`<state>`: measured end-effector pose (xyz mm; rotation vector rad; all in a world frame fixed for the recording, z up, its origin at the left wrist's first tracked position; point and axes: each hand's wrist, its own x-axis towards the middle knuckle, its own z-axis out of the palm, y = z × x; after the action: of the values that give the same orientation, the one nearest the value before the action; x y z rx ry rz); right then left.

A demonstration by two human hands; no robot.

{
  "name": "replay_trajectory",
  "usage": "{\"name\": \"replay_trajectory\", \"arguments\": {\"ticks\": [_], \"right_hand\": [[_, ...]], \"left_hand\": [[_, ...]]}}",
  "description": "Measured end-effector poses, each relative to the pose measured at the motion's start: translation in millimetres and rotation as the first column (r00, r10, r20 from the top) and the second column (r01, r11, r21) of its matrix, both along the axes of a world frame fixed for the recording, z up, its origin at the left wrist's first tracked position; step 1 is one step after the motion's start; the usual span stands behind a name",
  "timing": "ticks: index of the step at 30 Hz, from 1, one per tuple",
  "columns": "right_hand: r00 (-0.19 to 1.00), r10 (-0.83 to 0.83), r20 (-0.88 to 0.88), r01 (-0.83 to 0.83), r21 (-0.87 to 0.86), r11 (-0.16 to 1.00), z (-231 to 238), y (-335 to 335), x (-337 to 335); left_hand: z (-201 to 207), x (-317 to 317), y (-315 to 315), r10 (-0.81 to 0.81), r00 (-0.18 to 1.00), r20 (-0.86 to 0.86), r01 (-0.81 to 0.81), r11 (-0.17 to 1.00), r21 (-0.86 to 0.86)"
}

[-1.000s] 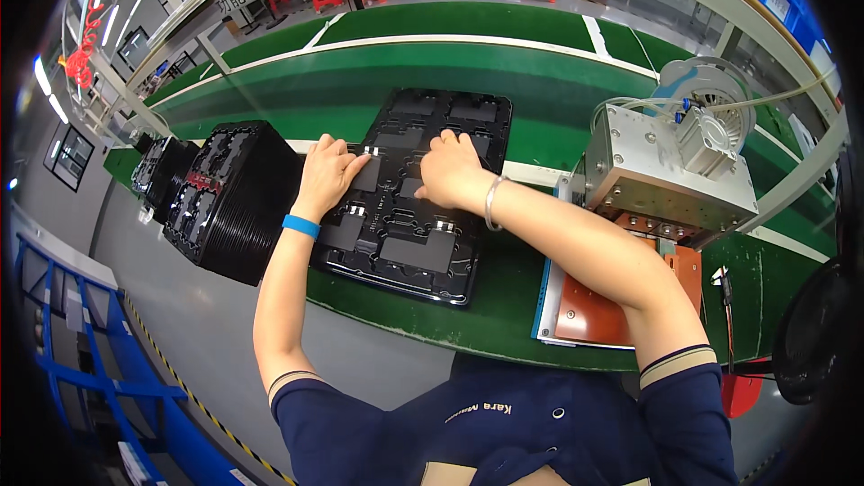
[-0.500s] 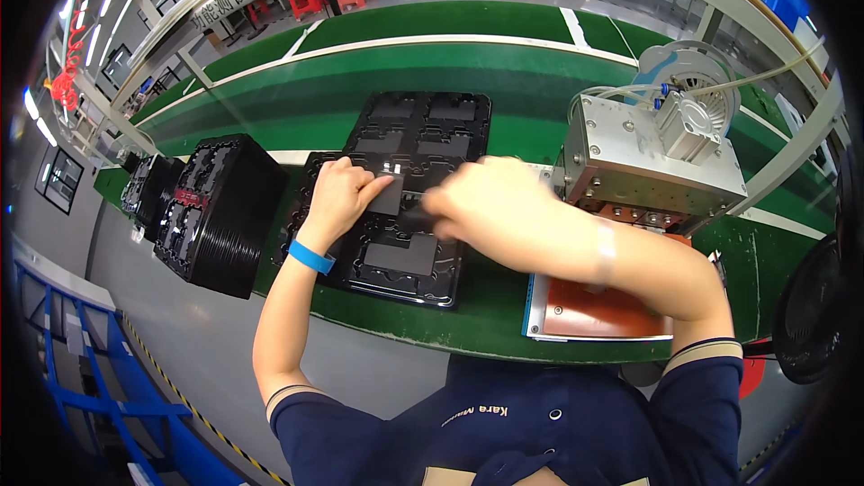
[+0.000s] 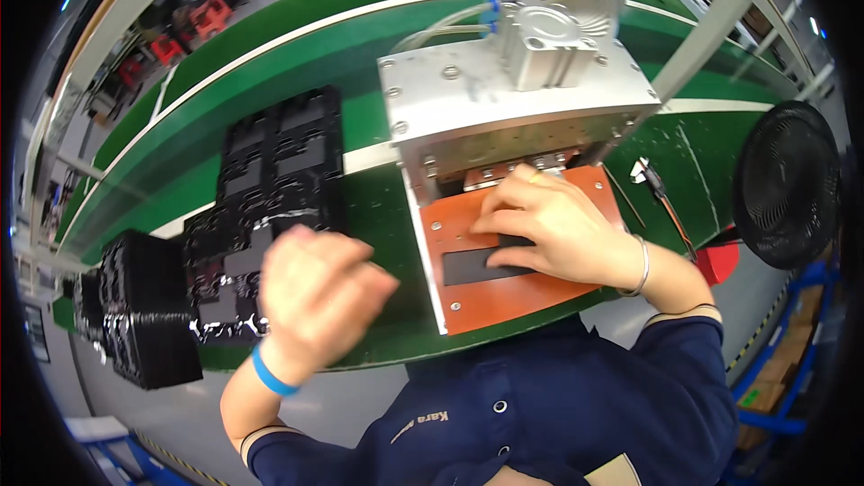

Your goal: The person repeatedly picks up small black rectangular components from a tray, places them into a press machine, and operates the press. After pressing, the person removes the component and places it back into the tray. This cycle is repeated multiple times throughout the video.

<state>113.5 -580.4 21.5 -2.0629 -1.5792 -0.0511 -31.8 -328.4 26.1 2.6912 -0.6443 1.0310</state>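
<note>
Head view: the right hand [image 3: 558,225] lies flat on the orange-brown plate [image 3: 522,292] under the metal press [image 3: 513,99], fingers bent and pressed together over a dark flat strip [image 3: 477,265] that sits in the plate's slot. The fingertips cover the strip's right end; whether they pinch it or only press on it cannot be told. A thin bangle [image 3: 641,268] circles the wrist. Half a second ago this hand was a blur crossing from the trays toward the press; a second ago it rested on the black tray.

The left hand [image 3: 319,292] hangs in the air over the near edge of the green table [image 3: 378,216], blurred, fingers curled loosely inward; whether it holds anything cannot be told. A blue wristband [image 3: 270,373] sits on its wrist. Earlier it lay spread on the black moulded tray [image 3: 261,216]; now it is lifted clear of it.

The tray lies to the left of the press, with a stack of black trays [image 3: 144,306] beyond it at the table's left end. A black fan [image 3: 787,184] stands on the far right. The view has also swung rightward, bringing the press to the centre.
</note>
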Motion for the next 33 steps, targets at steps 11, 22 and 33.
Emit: {"name": "replay_trajectory", "arguments": {"ticks": [11,22,33], "right_hand": [[0.956,-0.290,0.044,0.285,0.097,0.954,-40.0,-33.0,-22.3],[0.922,-0.357,0.153,0.355,0.037,0.934,-42.6,-25.6,-26.8],[0.907,-0.413,0.078,0.412,0.027,0.911,-34.2,-24.4,-27.1]], "left_hand": [[-49.0,15.3,-81.2,-0.159,0.885,-0.437,0.049,0.966,-0.252],[-51.7,15.7,-84.7,-0.198,0.875,-0.442,0.043,0.941,-0.337],[-53.8,16.2,-82.8,-0.229,0.873,-0.431,0.066,0.930,-0.361]]}}
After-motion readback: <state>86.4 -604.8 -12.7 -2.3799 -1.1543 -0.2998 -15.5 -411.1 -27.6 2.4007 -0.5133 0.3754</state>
